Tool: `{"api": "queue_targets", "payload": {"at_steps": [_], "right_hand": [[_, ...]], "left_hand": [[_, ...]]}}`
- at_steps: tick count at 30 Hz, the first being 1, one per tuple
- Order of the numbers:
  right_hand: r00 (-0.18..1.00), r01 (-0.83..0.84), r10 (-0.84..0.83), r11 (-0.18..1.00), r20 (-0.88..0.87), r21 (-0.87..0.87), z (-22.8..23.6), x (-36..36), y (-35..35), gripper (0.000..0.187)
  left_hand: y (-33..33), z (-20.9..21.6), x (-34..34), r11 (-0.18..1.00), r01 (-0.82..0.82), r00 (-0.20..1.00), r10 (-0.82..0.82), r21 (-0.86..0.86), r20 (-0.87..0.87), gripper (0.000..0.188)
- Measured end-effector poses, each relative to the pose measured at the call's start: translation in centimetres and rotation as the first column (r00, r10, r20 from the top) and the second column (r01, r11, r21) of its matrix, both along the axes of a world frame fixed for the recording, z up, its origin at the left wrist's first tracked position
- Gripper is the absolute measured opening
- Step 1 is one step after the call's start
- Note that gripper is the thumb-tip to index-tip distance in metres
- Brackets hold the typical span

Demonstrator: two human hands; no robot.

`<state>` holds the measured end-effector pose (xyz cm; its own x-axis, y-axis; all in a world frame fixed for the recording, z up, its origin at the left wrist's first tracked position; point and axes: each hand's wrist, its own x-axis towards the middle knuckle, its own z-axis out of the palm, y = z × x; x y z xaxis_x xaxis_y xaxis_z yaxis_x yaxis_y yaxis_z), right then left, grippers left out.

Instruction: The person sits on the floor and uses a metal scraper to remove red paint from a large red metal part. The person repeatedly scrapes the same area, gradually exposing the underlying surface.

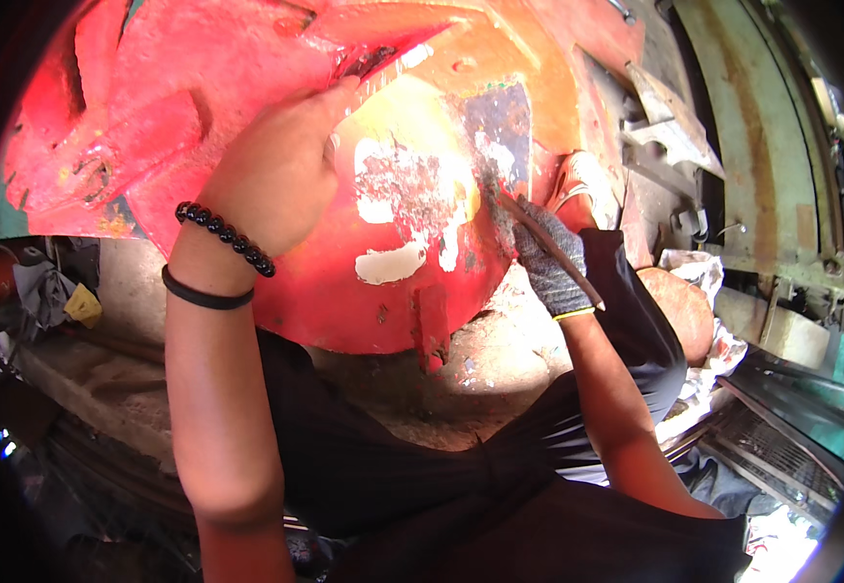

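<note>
A rounded red machine part fills the space in front of me. Its middle has a worn patch where yellow, white and bare grey show through the paint. My left hand, bare and wearing a black bead bracelet and a black band, rests on the red surface left of this patch; its fingers reach forward, partly hidden by the hand's back. In a grey knit glove, my right hand is closed around a thin brown bar, its far end against the part's right side, beside a dark scraped strip.
My foot in a light sandal stands beside the part on the right. Beyond it lie angled metal pieces and a long pale green metal beam. Crumpled plastic is at the right; a grey rag and yellow scrap lie left.
</note>
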<state>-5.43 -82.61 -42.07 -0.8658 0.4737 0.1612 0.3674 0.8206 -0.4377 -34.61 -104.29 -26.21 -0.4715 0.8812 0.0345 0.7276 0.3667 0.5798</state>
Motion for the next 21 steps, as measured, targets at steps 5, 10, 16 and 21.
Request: {"api": "queue_targets", "payload": {"at_steps": [5, 10, 16, 21], "right_hand": [[0.974, 0.056, -0.02, 0.986, 0.226, -0.155, -1.0, -0.4, -0.4, 0.03], [0.963, 0.136, -0.078, 0.967, 0.258, -0.216, 0.6, 0.5, -0.1, 0.031], [0.976, 0.043, -0.027, 0.997, 0.215, -0.07, -0.3, -1.1, -1.4, 0.031], [0.977, 0.156, -0.112, 0.954, 0.181, -0.255, 0.0, 0.3, -0.8, 0.031]], "left_hand": [[0.2, 0.0, -0.3, 1.0, 0.015, 0.999, -0.015, 0.002, -0.031, 0.044], [0.0, -0.2, -0.1, 1.0, 0.021, 0.998, -0.02, 0.007, -0.052, 0.045], [0.2, 0.1, -0.3, 0.998, 0.05, 0.998, -0.048, 0.044, -0.037, 0.044], [0.0, -0.2, -0.1, 1.0, 0.008, 1.0, -0.008, 0.009, -0.03, 0.045]]}}
